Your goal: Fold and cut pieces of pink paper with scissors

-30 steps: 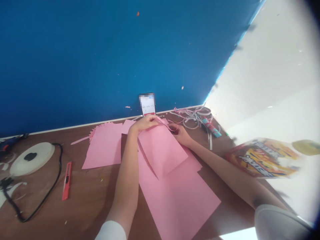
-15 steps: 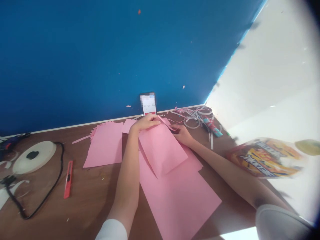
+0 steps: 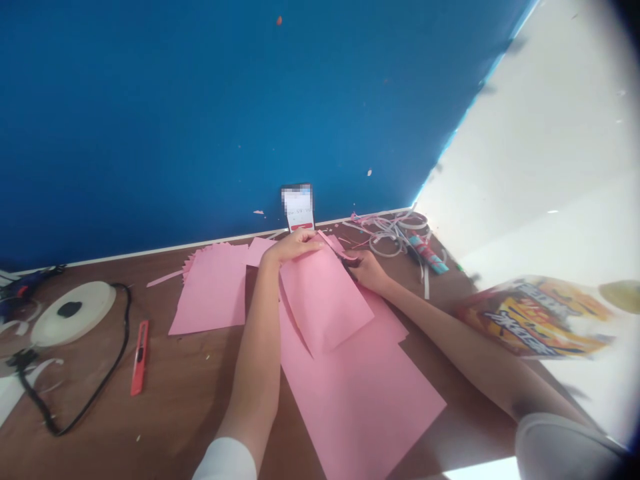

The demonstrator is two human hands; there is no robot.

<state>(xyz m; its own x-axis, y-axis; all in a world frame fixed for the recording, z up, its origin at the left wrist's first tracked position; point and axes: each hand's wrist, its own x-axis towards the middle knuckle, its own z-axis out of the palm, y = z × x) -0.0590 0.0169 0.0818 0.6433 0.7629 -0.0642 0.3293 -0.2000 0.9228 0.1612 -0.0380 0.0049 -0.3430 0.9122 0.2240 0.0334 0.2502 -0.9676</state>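
Observation:
A pink paper sheet [image 3: 325, 293] is raised and bowed over other pink sheets. My left hand [image 3: 296, 245] is closed on its far edge, thumb on top. At the sheet's right edge, my right hand [image 3: 369, 272] is closed around what look like dark-handled scissors [image 3: 354, 262], mostly hidden by the fingers and paper. A narrow pink strip [image 3: 334, 244] stands away from the sheet's edge between both hands. Beneath lies a larger pink sheet [image 3: 365, 407]. To the left rests another pink sheet [image 3: 213, 293] with jagged-edged paper [image 3: 193, 259] behind it.
A red box cutter [image 3: 140, 358], a white disc-shaped device [image 3: 75, 313] and a black cable [image 3: 123, 340] lie left. Against the blue wall leans a phone [image 3: 299, 217]. Tangled strips [image 3: 385, 233] and a blue-red roll [image 3: 429, 255] are at back right, a printed packet [image 3: 535, 317] nearer.
The view has shifted slightly. My right hand has moved a little at the sheet's right edge, and more of the dark handle shows; my left hand keeps its hold.

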